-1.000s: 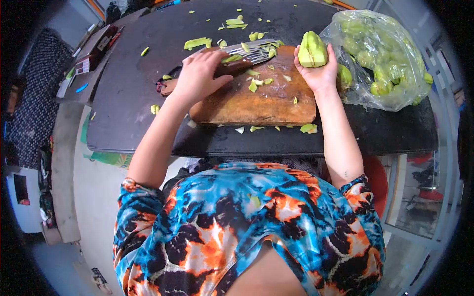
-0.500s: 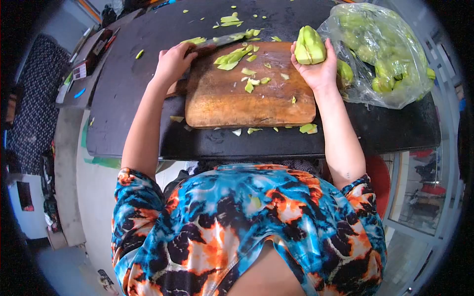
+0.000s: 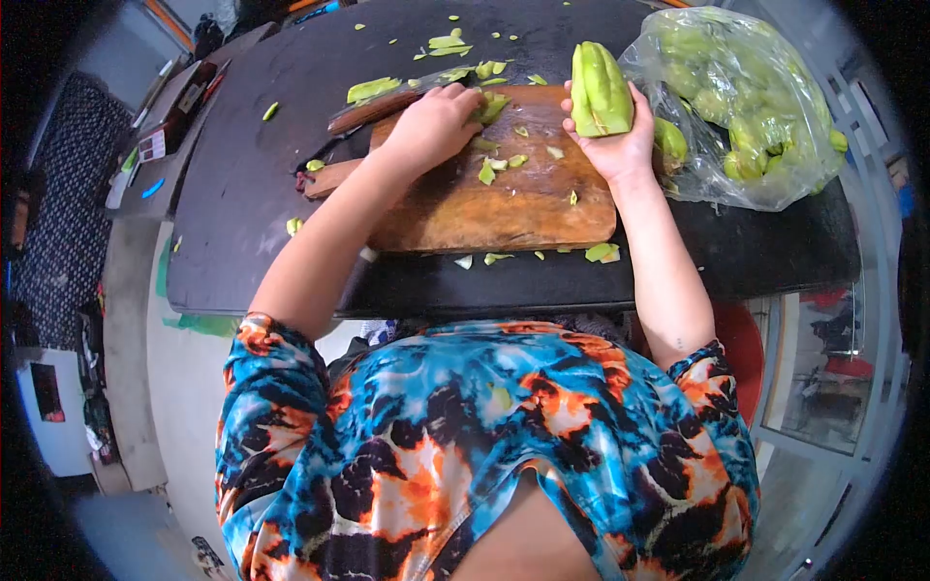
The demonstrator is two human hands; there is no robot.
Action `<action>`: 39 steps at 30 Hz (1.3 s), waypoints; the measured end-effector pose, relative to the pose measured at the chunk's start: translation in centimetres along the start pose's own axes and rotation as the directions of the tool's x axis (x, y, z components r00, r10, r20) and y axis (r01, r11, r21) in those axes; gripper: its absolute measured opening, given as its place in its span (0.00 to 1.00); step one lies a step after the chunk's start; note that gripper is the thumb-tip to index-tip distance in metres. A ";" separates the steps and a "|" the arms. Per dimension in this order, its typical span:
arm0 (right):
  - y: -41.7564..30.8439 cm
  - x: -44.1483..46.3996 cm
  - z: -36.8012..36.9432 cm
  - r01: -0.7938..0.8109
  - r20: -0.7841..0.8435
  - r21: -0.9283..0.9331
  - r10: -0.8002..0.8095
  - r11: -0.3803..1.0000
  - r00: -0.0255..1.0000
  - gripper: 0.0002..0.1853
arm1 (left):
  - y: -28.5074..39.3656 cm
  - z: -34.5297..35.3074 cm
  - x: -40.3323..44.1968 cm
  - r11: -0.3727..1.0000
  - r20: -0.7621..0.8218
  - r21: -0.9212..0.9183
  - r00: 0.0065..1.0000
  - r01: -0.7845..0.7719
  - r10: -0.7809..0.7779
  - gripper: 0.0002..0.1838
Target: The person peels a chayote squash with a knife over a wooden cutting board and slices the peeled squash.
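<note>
My right hand (image 3: 625,145) is palm up with its fingers round a light green, peeled chayote (image 3: 601,92), beside the right part of the wooden cutting board (image 3: 542,213). Over the board's upper left part, my left hand (image 3: 436,126) is palm down, its fingers bent over green peelings (image 3: 492,107). Beyond that hand lies a knife with a brown handle (image 3: 373,113), its blade partly hidden by the hand and by scraps. Small green peelings (image 3: 487,172) are scattered on the middle of the board.
A clear plastic bag (image 3: 746,107) full of green chayotes stands at the right of the dark table (image 3: 242,223). More peelings (image 3: 448,42) lie beyond the board and along its near edge. A red seat (image 3: 741,358) shows below the table's right side.
My left hand has let go of the knife and moved right onto the peelings, which have shifted right. The chayote in my right hand has been raised slightly and turned.
</note>
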State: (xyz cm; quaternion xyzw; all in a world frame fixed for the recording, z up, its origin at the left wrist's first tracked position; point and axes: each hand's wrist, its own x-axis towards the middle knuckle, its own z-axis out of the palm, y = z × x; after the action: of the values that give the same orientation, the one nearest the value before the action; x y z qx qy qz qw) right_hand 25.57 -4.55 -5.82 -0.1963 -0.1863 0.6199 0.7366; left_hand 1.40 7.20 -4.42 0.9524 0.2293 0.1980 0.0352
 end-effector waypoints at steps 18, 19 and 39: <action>0.6 -0.6 1.6 -0.104 0.191 0.216 0.062 0.971 0.980 0.33 | -8.3 -3.4 -3.1 0.885 0.034 0.217 0.902 0.413 -0.429 0.23; 0.7 -0.7 1.8 -0.088 0.152 0.199 0.058 0.976 0.987 0.33 | -7.5 -3.7 -3.1 0.868 -0.056 0.220 0.894 0.445 -0.444 0.23; 1.7 -3.0 3.9 -0.026 -0.017 0.074 0.027 0.997 0.999 0.31 | 9.3 -2.8 -2.5 0.900 -0.209 -0.312 0.946 -0.304 0.247 0.16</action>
State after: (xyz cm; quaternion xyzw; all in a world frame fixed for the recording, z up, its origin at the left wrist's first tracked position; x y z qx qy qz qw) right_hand 21.66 -7.06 -3.43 -0.1771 -0.1539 0.6342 0.7367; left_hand 2.19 -2.25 -1.25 0.9350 0.0565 0.3155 0.1518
